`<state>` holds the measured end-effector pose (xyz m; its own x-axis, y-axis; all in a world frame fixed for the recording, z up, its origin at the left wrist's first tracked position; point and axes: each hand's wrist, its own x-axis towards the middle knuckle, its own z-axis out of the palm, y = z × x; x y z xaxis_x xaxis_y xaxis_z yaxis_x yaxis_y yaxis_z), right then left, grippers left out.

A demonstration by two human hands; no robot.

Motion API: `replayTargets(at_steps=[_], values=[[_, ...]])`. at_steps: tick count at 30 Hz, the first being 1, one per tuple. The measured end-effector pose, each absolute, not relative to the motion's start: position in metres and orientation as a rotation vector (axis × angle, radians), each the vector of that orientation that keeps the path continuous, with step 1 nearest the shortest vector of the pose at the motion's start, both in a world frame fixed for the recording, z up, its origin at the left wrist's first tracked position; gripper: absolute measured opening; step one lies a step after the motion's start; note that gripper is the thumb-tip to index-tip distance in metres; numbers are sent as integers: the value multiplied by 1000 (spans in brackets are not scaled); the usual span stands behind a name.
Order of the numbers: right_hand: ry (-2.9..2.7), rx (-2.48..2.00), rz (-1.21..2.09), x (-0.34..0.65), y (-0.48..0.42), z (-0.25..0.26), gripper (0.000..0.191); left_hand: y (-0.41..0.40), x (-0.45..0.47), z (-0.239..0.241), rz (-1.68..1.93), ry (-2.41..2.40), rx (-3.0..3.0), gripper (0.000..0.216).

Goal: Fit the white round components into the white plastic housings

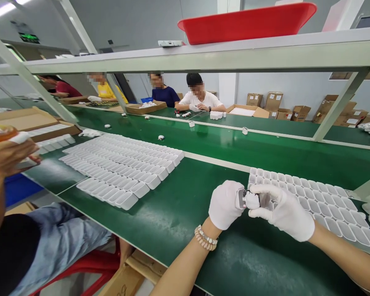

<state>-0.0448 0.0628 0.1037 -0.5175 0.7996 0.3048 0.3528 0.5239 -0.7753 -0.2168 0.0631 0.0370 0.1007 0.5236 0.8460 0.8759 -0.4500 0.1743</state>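
Both my hands wear white gloves and meet above the green table, in the right half of the view. My left hand [226, 204] is closed on a small grey-white housing [241, 199]. Right beside it, a little white block with dark edges [253, 200], perhaps wires, sits between the two hands. My right hand [282, 209] pinches a white plastic shell [266, 200] from the other side. Fingers hide much of these parts, so I cannot tell whether they are joined. Rows of open white plastic cups [322, 203] stand just behind and to the right of my right hand.
More white cups [117, 164] stand in rows at left. A co-worker's hand [10, 158] holds something orange at the left edge. Small white parts [161, 137] lie on the green belt [203, 144]. A shelf [185, 61] with a red tray [246, 24] spans above; several people sit opposite.
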Motion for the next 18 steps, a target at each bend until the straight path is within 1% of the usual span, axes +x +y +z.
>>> replayTargets(at_steps=[2,5,9,11,14,18], values=[[-2112,-946,854,-45,62,104,33,63,-217,37,-1263,-1365,-2019,14],[-2160,-965,744,-44,61,99,28,62,-217,39,-1203,-1391,-2025,11],[-2207,-1014,632,-41,59,94,30,60,-216,43,-1118,-1481,-2089,8],[-2223,-1031,619,-41,57,95,28,60,-216,44,-1088,-1514,-2110,7],[-2237,-1059,677,-44,54,100,19,60,-216,44,-1073,-1528,-2124,7],[-2242,-1045,895,-51,55,105,12,58,-214,45,-1067,-1547,-2146,15]])
